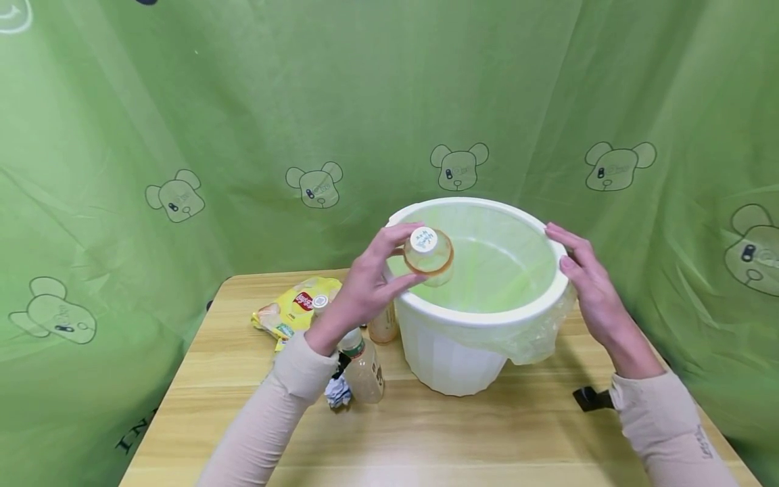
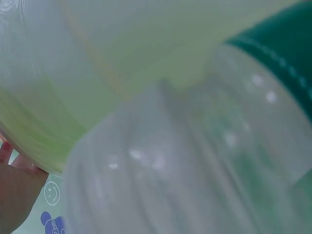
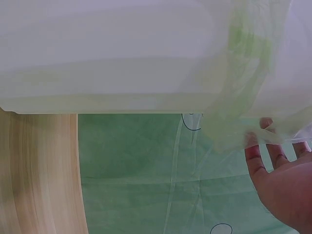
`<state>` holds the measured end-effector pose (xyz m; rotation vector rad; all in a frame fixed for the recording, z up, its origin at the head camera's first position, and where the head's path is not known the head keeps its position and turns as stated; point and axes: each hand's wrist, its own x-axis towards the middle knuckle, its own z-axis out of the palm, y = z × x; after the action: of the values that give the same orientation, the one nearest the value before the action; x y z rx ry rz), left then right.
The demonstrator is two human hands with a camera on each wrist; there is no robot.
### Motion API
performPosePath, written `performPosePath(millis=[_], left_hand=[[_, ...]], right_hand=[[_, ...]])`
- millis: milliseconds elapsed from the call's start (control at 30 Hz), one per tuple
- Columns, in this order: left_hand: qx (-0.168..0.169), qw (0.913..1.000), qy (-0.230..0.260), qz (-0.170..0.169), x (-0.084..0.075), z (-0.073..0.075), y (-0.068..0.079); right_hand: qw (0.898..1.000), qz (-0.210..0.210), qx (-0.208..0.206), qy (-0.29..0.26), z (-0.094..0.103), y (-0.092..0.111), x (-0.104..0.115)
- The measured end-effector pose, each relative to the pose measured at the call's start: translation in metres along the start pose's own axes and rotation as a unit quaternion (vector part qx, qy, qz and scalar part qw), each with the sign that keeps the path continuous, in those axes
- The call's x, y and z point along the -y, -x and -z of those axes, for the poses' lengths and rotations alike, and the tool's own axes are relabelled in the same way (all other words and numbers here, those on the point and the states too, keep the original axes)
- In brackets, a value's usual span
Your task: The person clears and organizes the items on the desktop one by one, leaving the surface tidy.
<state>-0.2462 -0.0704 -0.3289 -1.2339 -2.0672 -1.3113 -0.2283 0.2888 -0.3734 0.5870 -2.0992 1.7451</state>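
A clear plastic bottle (image 1: pixel 433 258) with a white cap and orange band is held by my left hand (image 1: pixel 372 274), fingers and thumb around its upper part. It is over the left rim of a white bin (image 1: pixel 453 352). On the bin's right rim my right hand (image 1: pixel 587 284) rests with fingers extended. From below, its spread fingers (image 3: pixel 254 158) appear against the clear liner bag (image 3: pixel 224 134). Close up in the left wrist view, a blurred clear bottle (image 2: pixel 141 170) covers much of the frame.
Left of the bin stand a bottle with a green neck band (image 1: pixel 365 379) and another bottle (image 1: pixel 383 325), partly hidden. A yellow chip bag (image 1: pixel 289 308) and crumpled paper (image 1: pixel 337 392) lie near them. Something black (image 1: pixel 590 399) sits by my right wrist. Green curtain (image 1: pixel 389 88) surrounds the wooden table (image 1: pixel 438 439).
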Motion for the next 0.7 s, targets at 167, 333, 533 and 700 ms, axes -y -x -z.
performPosePath(millis=[167, 333, 533, 700], left_hand=[[0.014, 0.9996, -0.018, 0.013, -0.0016, 0.0012, -0.0004], [0.031, 0.9992, -0.021, 0.017, -0.0018, 0.0023, -0.0014], [0.046, 0.9978, -0.025, 0.041, -0.0032, 0.0036, -0.0007], [0.054, 0.9957, -0.012, 0.074, -0.0050, 0.0050, -0.0003]], right_hand=[[1.000, 0.001, 0.000, 0.002, -0.0003, -0.0005, 0.0003], [1.000, -0.001, -0.003, -0.006, -0.0003, 0.0002, 0.0000], [1.000, -0.002, -0.002, -0.010, -0.0002, 0.0002, -0.0002], [1.000, -0.003, -0.001, -0.009, -0.0005, 0.0002, 0.0003]])
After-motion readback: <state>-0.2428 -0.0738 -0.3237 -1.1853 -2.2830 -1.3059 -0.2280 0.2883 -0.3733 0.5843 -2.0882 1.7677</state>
